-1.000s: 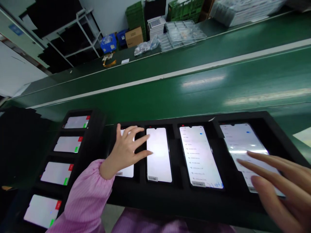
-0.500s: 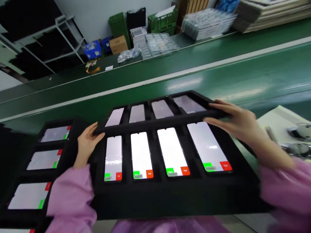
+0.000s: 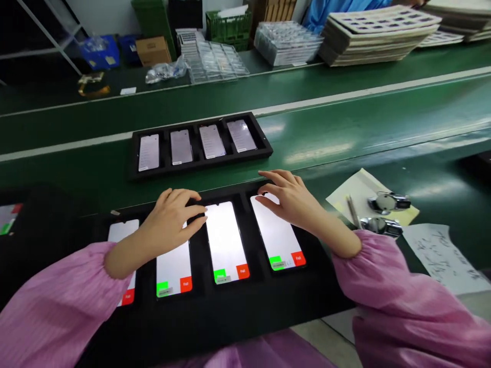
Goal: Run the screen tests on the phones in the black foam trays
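Stacked trays, perhaps cardboard

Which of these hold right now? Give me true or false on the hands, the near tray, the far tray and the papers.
1. Both hands rest on the near tray of phones. True: left hand, right hand.
2. The far tray on the belt holds six phones. False: four.
3. The near phones show green and red buttons. True.
4. The papers lie left of the near tray. False: right.
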`<state>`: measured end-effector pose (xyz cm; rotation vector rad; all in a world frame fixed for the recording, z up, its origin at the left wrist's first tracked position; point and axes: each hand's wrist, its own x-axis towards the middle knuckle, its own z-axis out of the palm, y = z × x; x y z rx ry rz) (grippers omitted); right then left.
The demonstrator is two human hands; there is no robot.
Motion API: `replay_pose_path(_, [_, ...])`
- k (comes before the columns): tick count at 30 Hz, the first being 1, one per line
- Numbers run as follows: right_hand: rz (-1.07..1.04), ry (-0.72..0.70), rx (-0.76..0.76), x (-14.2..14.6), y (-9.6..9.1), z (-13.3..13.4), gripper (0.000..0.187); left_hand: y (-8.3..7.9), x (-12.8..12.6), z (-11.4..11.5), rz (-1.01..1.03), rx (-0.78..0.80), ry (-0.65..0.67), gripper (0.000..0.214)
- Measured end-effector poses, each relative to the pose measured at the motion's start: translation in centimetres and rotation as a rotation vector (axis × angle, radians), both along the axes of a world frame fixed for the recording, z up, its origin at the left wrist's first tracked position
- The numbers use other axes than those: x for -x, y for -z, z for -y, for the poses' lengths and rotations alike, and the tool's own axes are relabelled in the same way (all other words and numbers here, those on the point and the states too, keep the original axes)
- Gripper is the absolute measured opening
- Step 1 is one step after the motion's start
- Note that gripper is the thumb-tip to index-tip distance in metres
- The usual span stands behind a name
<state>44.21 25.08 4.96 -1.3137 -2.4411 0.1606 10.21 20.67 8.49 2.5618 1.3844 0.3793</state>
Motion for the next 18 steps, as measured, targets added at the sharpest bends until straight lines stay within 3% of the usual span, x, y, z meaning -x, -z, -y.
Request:
replay_pose_path(2, [0.013,-0.001,-0.014,0.4,0.1,-0.2,0.030,1.5,-1.8,-0.7,-0.061,-0.018,-0.050,0.034])
replay_pose_path(5, [0.007,0.000,-0.031,0.8,0.4,-0.6,0.030,2.8,-2.2,-1.5,-0.062,-0.041,-0.090,0.035])
replay_pose_path(8, [-0.042,0.000,-0.020,0.8,1.0,-1.3,0.024,2.5,-1.9,-2.1,-0.067,-0.068,-0.058,0.039])
replay_pose_path(11, [-0.119,-0.042,-0.009,-0.1,0.7,-0.7,0.021,1.1,-3.2,-1.6,-0.134,-0.191,-0.040,0.038])
replay_pose_path(14, [-0.256,-0.203,-0.012,-1.9,-0.8,3.2,0.015,-0.3,-6.4,0.9,-0.098,-0.282,0.069,0.032])
replay_pose_path(16, [-0.335,-0.292,0.091,-3.2,-2.0,7.3,0.011,-0.6,-9.0,3.3,0.008,-0.188,0.250,0.035])
replay_pose_path(18, [-0.387,-0.288,0.235,-4.4,-2.6,11.2,0.024,-0.1,-11.4,5.7,0.119,-0.067,0.401,0.029])
